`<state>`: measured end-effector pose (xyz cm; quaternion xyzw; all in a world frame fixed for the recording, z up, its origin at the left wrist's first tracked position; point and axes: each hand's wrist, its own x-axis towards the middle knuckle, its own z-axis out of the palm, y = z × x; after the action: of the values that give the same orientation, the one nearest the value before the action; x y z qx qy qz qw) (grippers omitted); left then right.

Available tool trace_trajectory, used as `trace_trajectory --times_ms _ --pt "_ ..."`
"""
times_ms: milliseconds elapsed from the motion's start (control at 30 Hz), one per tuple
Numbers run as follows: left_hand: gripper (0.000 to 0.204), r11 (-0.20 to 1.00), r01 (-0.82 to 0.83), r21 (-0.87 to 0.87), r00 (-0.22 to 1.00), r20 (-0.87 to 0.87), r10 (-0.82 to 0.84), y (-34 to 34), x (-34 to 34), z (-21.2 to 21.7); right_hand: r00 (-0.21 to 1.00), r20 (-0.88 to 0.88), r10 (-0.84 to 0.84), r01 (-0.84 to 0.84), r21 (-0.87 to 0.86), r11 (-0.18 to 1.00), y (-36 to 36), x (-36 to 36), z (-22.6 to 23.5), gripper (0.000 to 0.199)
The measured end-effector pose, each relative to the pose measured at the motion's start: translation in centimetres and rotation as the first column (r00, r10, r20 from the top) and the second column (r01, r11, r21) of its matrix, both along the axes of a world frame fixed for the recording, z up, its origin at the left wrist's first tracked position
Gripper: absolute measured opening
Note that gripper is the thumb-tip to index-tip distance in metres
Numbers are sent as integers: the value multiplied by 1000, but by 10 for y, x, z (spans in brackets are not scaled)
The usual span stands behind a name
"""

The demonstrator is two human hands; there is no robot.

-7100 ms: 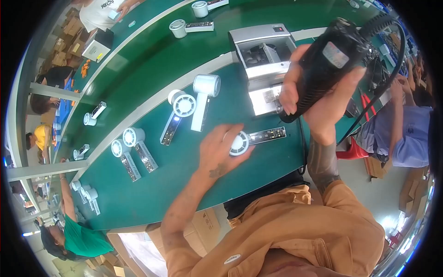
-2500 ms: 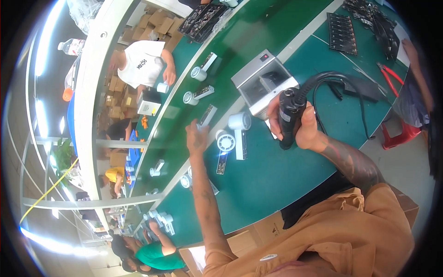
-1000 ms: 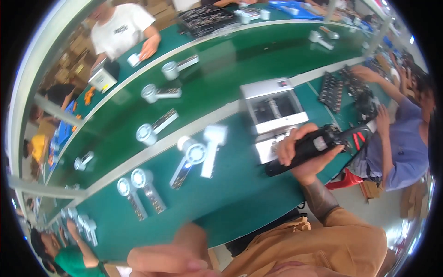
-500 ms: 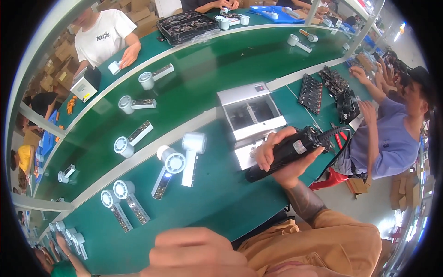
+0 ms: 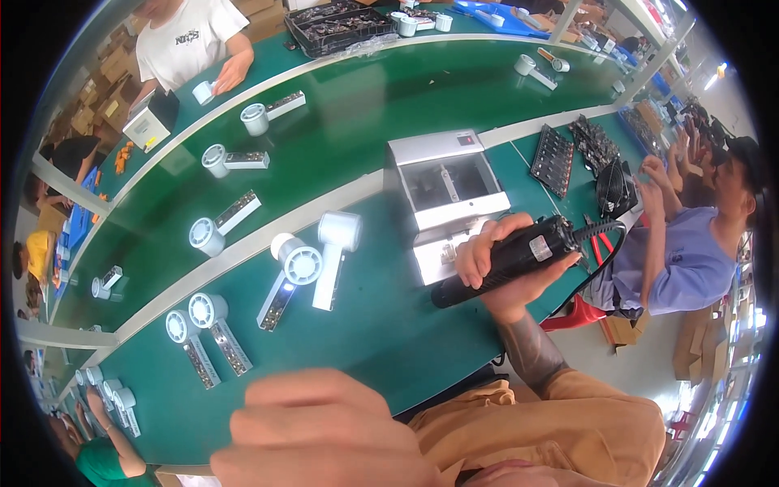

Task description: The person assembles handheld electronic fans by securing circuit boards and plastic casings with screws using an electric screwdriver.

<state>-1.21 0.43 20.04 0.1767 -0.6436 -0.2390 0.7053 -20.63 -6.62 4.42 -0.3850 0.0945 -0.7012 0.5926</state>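
Observation:
My right hand [image 5: 513, 272] is wrapped round a black corded electric screwdriver [image 5: 503, 264], tilted in front of a silver screw feeder [image 5: 450, 215]; its tip points lower left and I see no bit. Large and close at the bottom, my left hand [image 5: 324, 434] has its fingers curled closed; whatever they may hold is hidden. Beyond it on the green table lie white handheld fans with round heads. Two have open handles showing circuit boards [image 5: 215, 337]. Another open-handled fan [image 5: 294, 272] has a small light on its board, and beside it rests a white fan [image 5: 334, 256].
Past a pale rail [image 5: 268, 231], more fans lie on a green belt [image 5: 365, 122]. To the right are a black slotted tray [image 5: 552, 161], a dark heap of small parts [image 5: 596, 144] and red-handled pliers [image 5: 599, 247]. Co-workers sit at right, lower left and across the belt.
The whole view has shifted, so the table and fans appear higher. My left hand sits slightly higher and further left. The right-hand co-worker's hands have come closer together. My right hand keeps its grip.

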Motion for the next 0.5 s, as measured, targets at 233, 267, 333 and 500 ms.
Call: trace_trajectory --times_ms 233,267,333,500 --pt "22 996 50 -68 981 190 -37 -7 10 8 998 -40 -53 54 44 998 6 1 4 94" --pt "22 997 65 -45 967 250 -52 -7 13 10 998 -38 -43 44 46 998 6 1 4 94" --pt "23 992 29 -126 969 245 3 -7 22 -11 997 -58 -57 58 19 998 5 -1 3 94" --pt "27 978 -145 -152 836 510 203 -5 94 -9 993 -73 -95 96 11 995 4 8 4 90"
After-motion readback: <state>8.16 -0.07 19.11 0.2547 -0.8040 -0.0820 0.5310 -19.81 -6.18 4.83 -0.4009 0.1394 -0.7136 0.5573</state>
